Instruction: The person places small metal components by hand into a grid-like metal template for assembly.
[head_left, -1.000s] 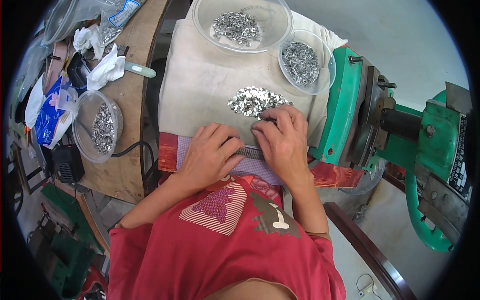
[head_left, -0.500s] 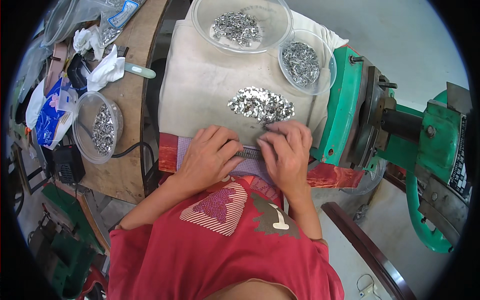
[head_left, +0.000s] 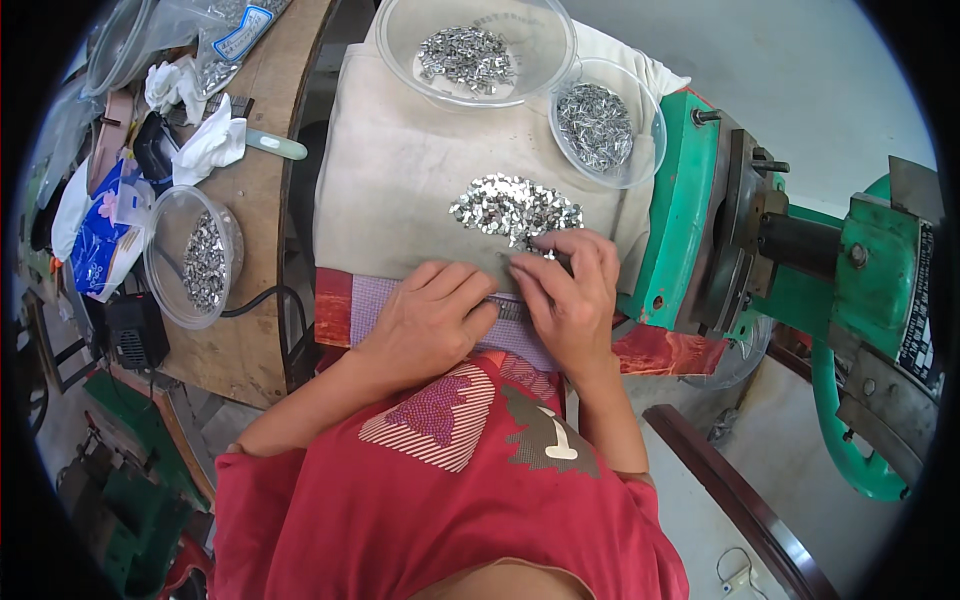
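My left hand is closed over the left end of a narrow dark ribbed metal strip, which lies on a purple checked cloth. Most of the strip is hidden by my hands. My right hand has its fingers curled, with the fingertips at the near edge of a pile of small shiny metal pieces. Whatever lies between those fingertips is too small to make out. The pile rests on a beige cloth beyond my hands.
Behind the pile stand a large clear tub and a smaller clear bowl, both with metal bits. A green machine borders the right side. On the wooden table at left sit another tub of pieces, tissues and a green-handled tool.
My right hand's fingertips have moved from near the strip slightly up to the pile's edge. My left hand has shifted a little right along the strip, covering more of it.
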